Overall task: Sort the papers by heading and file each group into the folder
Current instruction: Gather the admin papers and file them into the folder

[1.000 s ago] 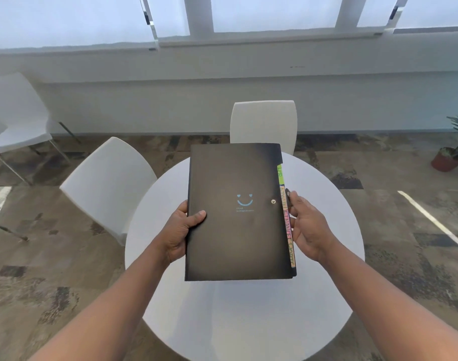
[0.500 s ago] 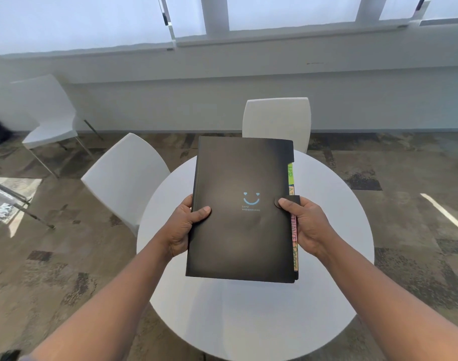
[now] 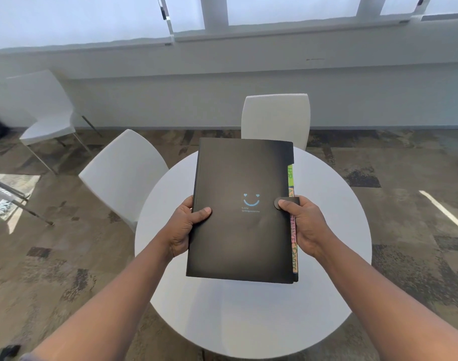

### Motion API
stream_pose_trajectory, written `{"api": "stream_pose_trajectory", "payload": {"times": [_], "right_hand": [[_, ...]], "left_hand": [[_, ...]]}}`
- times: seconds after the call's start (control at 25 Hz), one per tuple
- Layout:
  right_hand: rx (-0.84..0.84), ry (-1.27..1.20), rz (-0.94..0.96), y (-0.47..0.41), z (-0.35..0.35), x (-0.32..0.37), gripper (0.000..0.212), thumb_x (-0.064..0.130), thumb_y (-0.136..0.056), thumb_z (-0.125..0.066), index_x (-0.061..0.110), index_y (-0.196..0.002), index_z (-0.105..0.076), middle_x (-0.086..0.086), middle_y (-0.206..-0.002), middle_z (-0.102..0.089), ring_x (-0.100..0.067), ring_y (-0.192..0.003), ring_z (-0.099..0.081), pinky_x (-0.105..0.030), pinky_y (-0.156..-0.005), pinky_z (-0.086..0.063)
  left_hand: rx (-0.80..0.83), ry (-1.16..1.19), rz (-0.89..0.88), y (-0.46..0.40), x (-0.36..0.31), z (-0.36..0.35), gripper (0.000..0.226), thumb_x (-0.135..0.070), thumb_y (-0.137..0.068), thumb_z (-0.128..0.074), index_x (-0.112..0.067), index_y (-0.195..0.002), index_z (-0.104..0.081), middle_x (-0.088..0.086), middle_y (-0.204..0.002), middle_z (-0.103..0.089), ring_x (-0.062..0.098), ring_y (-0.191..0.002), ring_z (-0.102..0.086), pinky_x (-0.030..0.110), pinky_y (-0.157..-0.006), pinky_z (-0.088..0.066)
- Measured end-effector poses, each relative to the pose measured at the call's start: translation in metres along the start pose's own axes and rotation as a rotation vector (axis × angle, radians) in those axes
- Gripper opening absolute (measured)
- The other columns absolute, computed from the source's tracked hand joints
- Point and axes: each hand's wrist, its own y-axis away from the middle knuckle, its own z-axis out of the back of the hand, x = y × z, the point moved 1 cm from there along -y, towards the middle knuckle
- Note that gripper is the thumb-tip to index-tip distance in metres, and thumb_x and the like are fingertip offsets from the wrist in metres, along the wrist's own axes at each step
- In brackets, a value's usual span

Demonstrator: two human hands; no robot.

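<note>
A closed black folder (image 3: 238,238) with a small blue smiley on its cover is held above the round white table (image 3: 334,230). Coloured index tabs (image 3: 292,230) stick out along its right edge. My left hand (image 3: 186,225) grips the left edge, thumb on the cover and fingers underneath. My right hand (image 3: 304,225) holds the right edge, its thumb pressing the strap flap (image 3: 280,204) down on the cover. No loose papers are in view.
Two white chairs (image 3: 123,173) (image 3: 276,118) stand at the table's far left and far side. A third white chair (image 3: 45,113) is by the wall at left. A low wall under windows runs across the back. Patterned carpet surrounds the table.
One second ago my right hand was at the tabs and the snap stud was bare. The flap was then folded over onto the cover, and my thumb now presses it.
</note>
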Motion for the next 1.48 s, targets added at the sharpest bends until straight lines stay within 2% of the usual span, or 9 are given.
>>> {"api": "stream_pose_trajectory", "payload": {"times": [0.2, 0.36, 0.48, 0.6, 0.84, 0.96, 1.04, 1.32, 1.48], "right_hand": [[-0.018, 0.035, 0.012, -0.007, 0.003, -0.020, 0.027, -0.006, -0.090, -0.067, 0.006, -0.114, -0.065, -0.010, -0.095, -0.074, -0.022, -0.079, -0.073, -0.036, -0.069, -0.062], [-0.085, 0.211, -0.030, -0.011, 0.013, -0.053, 0.029, -0.004, -0.092, -0.066, 0.014, -0.115, -0.069, -0.011, -0.105, -0.075, -0.024, -0.088, -0.072, -0.037, -0.077, -0.061], [-0.122, 0.347, -0.114, -0.009, 0.022, -0.081, 0.027, -0.001, -0.092, -0.066, 0.017, -0.112, -0.070, -0.011, -0.106, -0.075, -0.020, -0.084, -0.071, -0.028, -0.066, -0.057], [-0.180, 0.439, -0.193, -0.010, 0.027, -0.109, 0.023, -0.001, -0.094, -0.064, 0.014, -0.111, -0.069, -0.011, -0.105, -0.074, -0.019, -0.081, -0.070, -0.026, -0.064, -0.056], [-0.234, 0.566, -0.336, -0.021, 0.035, -0.164, 0.021, 0.001, -0.093, -0.061, 0.009, -0.112, -0.065, -0.015, -0.107, -0.073, -0.032, -0.096, -0.072, -0.046, -0.085, -0.060], [-0.240, 0.565, -0.368, -0.026, 0.040, -0.176, 0.023, 0.000, -0.092, -0.060, 0.010, -0.113, -0.063, -0.013, -0.106, -0.073, -0.032, -0.096, -0.073, -0.044, -0.083, -0.061], [-0.232, 0.568, -0.389, -0.029, 0.043, -0.180, 0.025, -0.001, -0.093, -0.058, 0.011, -0.114, -0.063, -0.013, -0.107, -0.073, -0.030, -0.095, -0.073, -0.041, -0.081, -0.061], [-0.211, 0.580, -0.419, -0.042, 0.045, -0.182, 0.025, 0.000, -0.093, -0.060, 0.009, -0.117, -0.062, -0.012, -0.110, -0.071, -0.027, -0.093, -0.071, -0.036, -0.076, -0.061], [-0.216, 0.614, -0.403, -0.045, 0.042, -0.179, 0.023, -0.002, -0.090, -0.060, 0.006, -0.111, -0.063, -0.018, -0.108, -0.070, -0.023, -0.083, -0.067, -0.030, -0.069, -0.057]], "left_hand": [[-0.082, -0.117, 0.027, -0.006, 0.012, 0.009, 0.032, 0.000, -0.099, -0.059, -0.007, -0.131, -0.062, 0.016, -0.123, -0.073, 0.025, -0.094, -0.073, 0.037, -0.078, -0.063], [-0.134, -0.341, 0.132, -0.014, 0.032, 0.020, 0.043, 0.008, -0.099, -0.047, -0.022, -0.124, -0.065, 0.001, -0.109, -0.078, 0.012, -0.079, -0.073, 0.027, -0.062, -0.055], [-0.101, -0.460, 0.232, -0.024, 0.057, 0.033, 0.052, 0.014, -0.092, -0.041, -0.020, -0.122, -0.066, 0.004, -0.110, -0.078, 0.015, -0.082, -0.072, 0.029, -0.067, -0.053], [-0.057, -0.501, 0.339, -0.036, 0.084, 0.050, 0.052, 0.014, -0.088, -0.040, -0.018, -0.120, -0.066, 0.004, -0.113, -0.077, 0.018, -0.089, -0.070, 0.035, -0.080, -0.050], [-0.044, -0.529, 0.507, -0.053, 0.124, 0.074, 0.044, 0.011, -0.090, -0.044, -0.014, -0.121, -0.062, 0.008, -0.120, -0.073, 0.019, -0.090, -0.068, 0.035, -0.080, -0.052], [-0.040, -0.553, 0.565, -0.059, 0.137, 0.078, 0.040, 0.009, -0.089, -0.047, -0.012, -0.120, -0.061, 0.012, -0.121, -0.071, 0.024, -0.094, -0.067, 0.045, -0.092, -0.056], [-0.031, -0.570, 0.588, -0.062, 0.143, 0.078, 0.042, 0.008, -0.087, -0.049, -0.013, -0.122, -0.059, 0.011, -0.121, -0.071, 0.025, -0.098, -0.068, 0.047, -0.096, -0.055], [-0.051, -0.566, 0.601, -0.070, 0.142, 0.074, 0.041, 0.007, -0.083, -0.052, -0.009, -0.120, -0.058, 0.012, -0.120, -0.071, 0.029, -0.099, -0.068, 0.040, -0.085, -0.052], [-0.060, -0.563, 0.575, -0.077, 0.144, 0.074, 0.053, -0.003, -0.065, -0.056, -0.011, -0.117, -0.061, 0.011, -0.120, -0.072, 0.034, -0.117, -0.067, 0.043, -0.092, -0.055]]}}
